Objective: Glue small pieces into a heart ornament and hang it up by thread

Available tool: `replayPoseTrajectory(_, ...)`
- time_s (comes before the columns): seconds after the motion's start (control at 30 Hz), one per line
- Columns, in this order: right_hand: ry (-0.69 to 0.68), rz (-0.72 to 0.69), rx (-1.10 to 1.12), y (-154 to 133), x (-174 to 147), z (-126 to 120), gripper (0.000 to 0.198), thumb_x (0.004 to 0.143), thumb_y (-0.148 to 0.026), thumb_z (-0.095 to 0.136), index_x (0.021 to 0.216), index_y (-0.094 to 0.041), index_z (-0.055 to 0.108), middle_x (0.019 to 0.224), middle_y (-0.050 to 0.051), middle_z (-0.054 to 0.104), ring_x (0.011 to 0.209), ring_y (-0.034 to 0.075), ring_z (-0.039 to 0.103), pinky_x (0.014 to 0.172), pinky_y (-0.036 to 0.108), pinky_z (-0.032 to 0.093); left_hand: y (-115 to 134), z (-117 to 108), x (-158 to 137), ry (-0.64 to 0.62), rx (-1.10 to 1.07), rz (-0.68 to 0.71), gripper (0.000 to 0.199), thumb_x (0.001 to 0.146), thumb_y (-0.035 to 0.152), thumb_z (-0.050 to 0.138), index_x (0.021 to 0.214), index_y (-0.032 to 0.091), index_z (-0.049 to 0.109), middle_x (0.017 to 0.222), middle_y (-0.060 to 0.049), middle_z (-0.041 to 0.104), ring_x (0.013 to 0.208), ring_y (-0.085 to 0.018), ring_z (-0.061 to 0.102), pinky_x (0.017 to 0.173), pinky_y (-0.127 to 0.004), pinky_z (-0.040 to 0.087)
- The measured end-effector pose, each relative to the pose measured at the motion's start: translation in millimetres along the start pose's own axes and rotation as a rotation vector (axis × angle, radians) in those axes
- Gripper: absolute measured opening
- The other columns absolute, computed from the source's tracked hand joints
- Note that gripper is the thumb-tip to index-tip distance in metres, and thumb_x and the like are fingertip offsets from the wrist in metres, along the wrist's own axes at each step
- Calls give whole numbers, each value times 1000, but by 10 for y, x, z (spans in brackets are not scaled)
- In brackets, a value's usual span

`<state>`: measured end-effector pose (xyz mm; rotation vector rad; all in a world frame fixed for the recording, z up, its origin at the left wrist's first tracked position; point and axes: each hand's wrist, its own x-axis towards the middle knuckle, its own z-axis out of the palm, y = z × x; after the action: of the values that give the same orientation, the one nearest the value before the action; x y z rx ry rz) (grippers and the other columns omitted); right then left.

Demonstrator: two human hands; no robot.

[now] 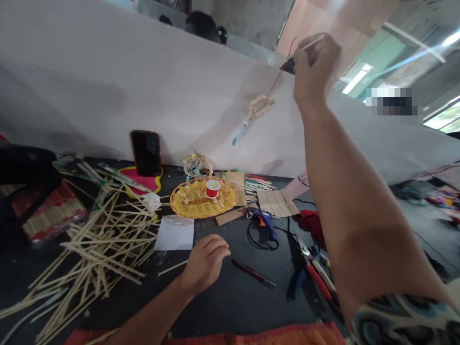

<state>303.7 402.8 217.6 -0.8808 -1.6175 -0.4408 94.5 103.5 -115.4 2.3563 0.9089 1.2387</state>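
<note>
My right hand (318, 64) is raised at the upper right, closed on a thin pale stick (313, 42) and a red thread (277, 79). From the thread hangs a beige looped ornament (259, 106) with a light blue tassel (237, 135), in front of the white partition. Low over the black table, my left hand (206, 261) has its fingers curled together, with nothing visible in them. A thin stick (173, 267) lies just left of it, and a dark red pen-like tool (253, 274) to its right.
A yellow woven basket (187, 211) holds a red thread spool (212, 189). Loose bamboo sticks (97, 244) cover the left side. On the right lie a blue glue gun (264, 223) and red-handled pliers (316, 278). A phone (146, 153) leans on the white partition (89, 96).
</note>
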Motion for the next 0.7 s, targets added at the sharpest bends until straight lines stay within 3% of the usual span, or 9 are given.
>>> replayPoseTrajectory(0.17,-20,-106,38,50,-62,29,13,77,-8,53,79,-14,64,65,-2,53,63,12,56,63,27,42,-23,28,-12,-17,-5,-3,17,88,4,50,90,18,61,97,-5,66,97,-20,57,86,-37,51)
replayPoseTrajectory(0.3,-67,-97,-47,10,-65,29,19,75,-7,51,82,-12,68,63,-3,50,63,11,51,66,27,40,-42,54,-9,2,-24,-10,17,87,4,50,88,18,60,95,-5,66,97,-20,57,84,-36,52)
replayPoseTrajectory(0.7,-76,-88,-95,48,-42,165,20,74,-4,49,77,-18,64,69,-1,58,69,14,55,76,31,42,-38,66,13,-9,-66,-53,19,87,2,48,84,17,59,92,-4,65,92,-19,57,80,-33,51)
